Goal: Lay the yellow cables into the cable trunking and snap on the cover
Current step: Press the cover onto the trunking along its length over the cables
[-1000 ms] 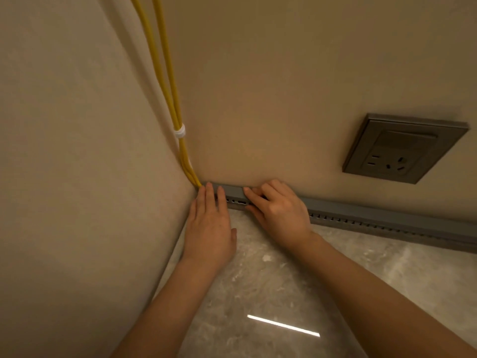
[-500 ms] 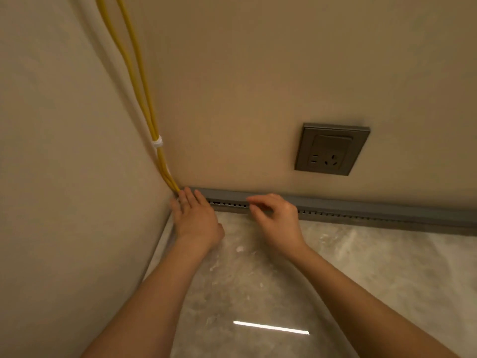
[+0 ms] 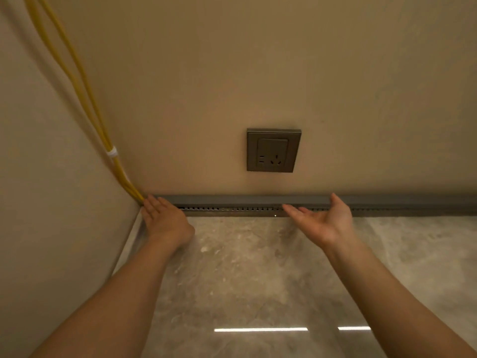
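Pressing flat on the cable trunking's (image 3: pixel 232 209) corner end, where the yellow cables (image 3: pixel 85 99) enter, the left hand (image 3: pixel 165 219) anchors it while the right hand (image 3: pixel 327 220), fingers (image 3: pixel 299 213) straight, should press the apparently seated cover (image 3: pixel 258 199) down evenly.

2 hands (image 3: pixel 167 222) (image 3: pixel 326 220), 1 grey trunking (image 3: pixel 232 200), 1 wall socket (image 3: pixel 273 150), 1 white tie (image 3: pixel 111 152), 1 yellow cable bundle (image 3: pixel 94 112)

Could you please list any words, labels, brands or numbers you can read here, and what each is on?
None can be read. The wall socket shows only its pin holes, no brand or rating. The cable trunking, the yellow cables and the white tie show no print.
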The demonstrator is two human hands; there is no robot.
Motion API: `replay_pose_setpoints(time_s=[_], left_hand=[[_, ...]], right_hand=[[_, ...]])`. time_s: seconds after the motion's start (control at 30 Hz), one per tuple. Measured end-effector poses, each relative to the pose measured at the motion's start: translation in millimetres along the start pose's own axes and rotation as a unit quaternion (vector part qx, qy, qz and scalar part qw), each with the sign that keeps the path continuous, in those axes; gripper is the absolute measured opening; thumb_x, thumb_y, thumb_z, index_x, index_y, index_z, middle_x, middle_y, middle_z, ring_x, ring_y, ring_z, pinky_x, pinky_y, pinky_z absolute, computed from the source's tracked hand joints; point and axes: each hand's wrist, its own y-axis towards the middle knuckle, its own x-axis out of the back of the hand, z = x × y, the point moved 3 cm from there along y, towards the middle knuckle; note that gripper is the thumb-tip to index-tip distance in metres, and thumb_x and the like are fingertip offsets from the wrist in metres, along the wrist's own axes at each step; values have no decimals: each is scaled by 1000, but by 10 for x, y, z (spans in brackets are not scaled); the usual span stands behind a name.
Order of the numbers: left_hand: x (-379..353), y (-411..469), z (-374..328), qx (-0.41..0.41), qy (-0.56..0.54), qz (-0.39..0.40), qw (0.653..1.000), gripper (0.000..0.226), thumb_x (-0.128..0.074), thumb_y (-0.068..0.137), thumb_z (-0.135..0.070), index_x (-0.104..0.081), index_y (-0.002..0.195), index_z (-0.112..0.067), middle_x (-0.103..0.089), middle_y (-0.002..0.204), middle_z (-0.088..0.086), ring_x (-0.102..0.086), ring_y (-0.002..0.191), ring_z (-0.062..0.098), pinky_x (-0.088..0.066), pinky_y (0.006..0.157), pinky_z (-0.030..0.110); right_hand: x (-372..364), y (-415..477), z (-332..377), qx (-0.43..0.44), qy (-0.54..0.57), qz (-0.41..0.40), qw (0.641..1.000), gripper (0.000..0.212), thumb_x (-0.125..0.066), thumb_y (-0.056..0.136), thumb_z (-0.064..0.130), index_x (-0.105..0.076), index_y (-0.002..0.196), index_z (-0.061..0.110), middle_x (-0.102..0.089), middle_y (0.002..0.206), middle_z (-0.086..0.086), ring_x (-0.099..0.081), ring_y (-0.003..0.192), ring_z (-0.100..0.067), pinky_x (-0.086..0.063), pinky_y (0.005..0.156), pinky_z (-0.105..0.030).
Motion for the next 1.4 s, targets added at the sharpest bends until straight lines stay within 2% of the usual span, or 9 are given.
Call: replay_pose_setpoints(time_s=[0.13,0.3,0.43,0.57,0.67,0.83,0.97,1.13,1.4], left_hand=[[-30,14,-6,10,-33,0,999,98,-54,86,-38,11,142,10,17,151,28,11,142,39,1,116,46],[9,52,85,-10,4,-21,1000,90,-50,88,-40,4,144,7,6,154,25,2,143,37,-7,116,47],[67,19,174,-38,52,-74,995,79,-48,89,-34,-6,144,4,-12,152,24,-14,139,36,-20,112,41],[96,-32,205,-47,136,-115,983,72,-43,90,-32,-9,146,-2,-26,146,20,-23,133,34,-26,107,36],[95,-35,247,-57,182,-122,974,76,-43,90,-37,-6,147,-3,-25,147,18,-22,134,32,-24,108,35],[118,-64,294,-80,200,-141,966,71,-41,91,-35,-8,147,-6,-24,149,17,-21,134,33,-20,110,37],[128,-69,402,-72,231,-134,961,73,-37,91,-38,-3,148,-6,-14,156,10,-18,136,32,-14,113,41],[91,-101,467,-79,265,-147,950,77,-35,90,-38,3,147,-2,-7,158,7,-15,138,30,-8,116,40],[126,-96,495,-92,242,-147,955,78,-34,90,-41,4,147,-3,-7,158,4,-13,140,25,-5,117,37]], right_hand=[[-90,-12,0,12,46,-7,999,79,-38,96,44,2,146,-2,-13,152,-27,-17,140,-37,-16,115,-47],[45,48,-72,5,-58,-116,991,59,-44,96,34,-24,142,2,-38,144,-13,-38,132,-25,-32,108,-37],[91,100,-208,-53,-94,-78,991,56,-56,91,18,-32,136,-4,-50,130,-20,-55,112,-29,-47,90,-36],[72,204,-526,-96,-148,-28,984,49,-55,92,12,-35,132,-9,-52,125,-25,-58,105,-30,-46,90,-40],[54,329,-858,-121,-196,-18,973,50,-56,92,13,-36,131,-10,-53,122,-27,-59,98,-31,-48,88,-41],[-33,531,-1349,-135,-247,3,959,51,-57,91,18,-38,131,-8,-49,130,-28,-56,113,-32,-47,91,-39],[-120,679,-1534,-108,-282,2,953,38,-63,88,16,-52,120,-2,-57,120,-25,-60,107,-32,-54,80,-34],[-164,751,-1509,-76,-315,-18,946,25,-65,85,6,-58,107,-4,-62,94,-21,-65,75,-31,-53,40,-21],[-120,772,-1463,-57,-329,-23,942,19,-65,84,4,-57,99,-5,-63,87,-21,-64,70,-29,-52,40,-20]])
